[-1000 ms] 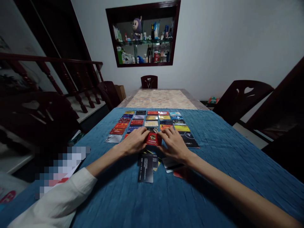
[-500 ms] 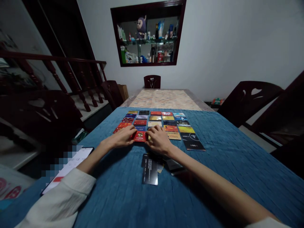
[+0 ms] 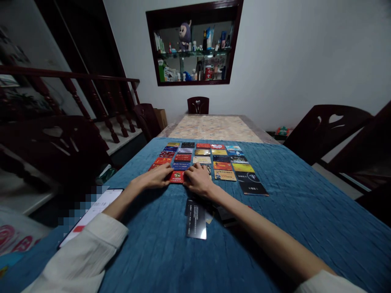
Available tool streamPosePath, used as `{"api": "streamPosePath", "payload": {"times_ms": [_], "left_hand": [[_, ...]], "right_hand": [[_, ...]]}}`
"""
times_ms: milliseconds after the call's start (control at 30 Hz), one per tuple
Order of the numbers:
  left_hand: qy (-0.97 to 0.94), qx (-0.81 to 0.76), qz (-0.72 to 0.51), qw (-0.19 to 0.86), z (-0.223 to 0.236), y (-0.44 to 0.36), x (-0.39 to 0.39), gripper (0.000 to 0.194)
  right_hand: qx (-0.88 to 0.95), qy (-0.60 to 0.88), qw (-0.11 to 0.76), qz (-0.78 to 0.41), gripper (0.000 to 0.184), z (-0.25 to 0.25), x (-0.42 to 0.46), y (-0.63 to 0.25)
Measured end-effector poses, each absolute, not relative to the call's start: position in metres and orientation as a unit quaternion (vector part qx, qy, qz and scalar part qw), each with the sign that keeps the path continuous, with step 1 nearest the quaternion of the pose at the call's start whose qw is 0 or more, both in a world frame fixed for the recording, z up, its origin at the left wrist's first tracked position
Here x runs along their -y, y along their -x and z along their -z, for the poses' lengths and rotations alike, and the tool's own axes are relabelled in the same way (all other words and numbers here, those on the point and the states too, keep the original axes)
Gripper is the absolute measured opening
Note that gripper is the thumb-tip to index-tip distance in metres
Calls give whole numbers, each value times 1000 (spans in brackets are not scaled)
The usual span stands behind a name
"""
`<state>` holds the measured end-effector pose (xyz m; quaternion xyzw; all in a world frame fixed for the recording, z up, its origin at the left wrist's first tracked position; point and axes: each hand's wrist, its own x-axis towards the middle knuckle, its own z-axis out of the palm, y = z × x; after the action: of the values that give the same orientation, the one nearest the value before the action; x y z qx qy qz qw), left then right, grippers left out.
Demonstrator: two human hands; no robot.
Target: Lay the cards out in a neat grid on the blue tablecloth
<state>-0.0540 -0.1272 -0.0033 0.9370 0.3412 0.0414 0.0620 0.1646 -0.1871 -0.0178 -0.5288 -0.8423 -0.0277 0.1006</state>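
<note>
A red card (image 3: 177, 176) lies at the near end of a column of cards, below a blue card (image 3: 181, 166). My left hand (image 3: 157, 176) grips its left edge and my right hand (image 3: 198, 179) its right edge, both with fingers closed. Rows of colourful cards stretch away beyond my hands, among them a cream card (image 3: 202, 160) and an orange card (image 3: 225, 175). To the right lies a black card (image 3: 253, 188). Nearer to me, a dark card with white print (image 3: 196, 221) rests over other loose cards, some partly hidden under my right forearm.
A blue cloth (image 3: 152, 252) covers the near part of the table. At the left edge lies a phone (image 3: 97, 205) with a lit screen, beside my sleeve. Dark wooden chairs (image 3: 332, 130) stand around, and a wall cabinet (image 3: 195, 53) holds bottles and a plush toy.
The view has shifted slightly, so the scene sits a little further right. Both hands keep hold of the red card, which has moved slightly left relative to the blue card.
</note>
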Motion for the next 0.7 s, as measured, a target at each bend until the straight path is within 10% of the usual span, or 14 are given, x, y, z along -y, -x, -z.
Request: {"api": "streamPosePath", "payload": {"times_ms": [700], "left_hand": [[-929,-370,24,19,4,47,129,17]], "right_hand": [[837,542,76,11,28,24,177,-165]]}}
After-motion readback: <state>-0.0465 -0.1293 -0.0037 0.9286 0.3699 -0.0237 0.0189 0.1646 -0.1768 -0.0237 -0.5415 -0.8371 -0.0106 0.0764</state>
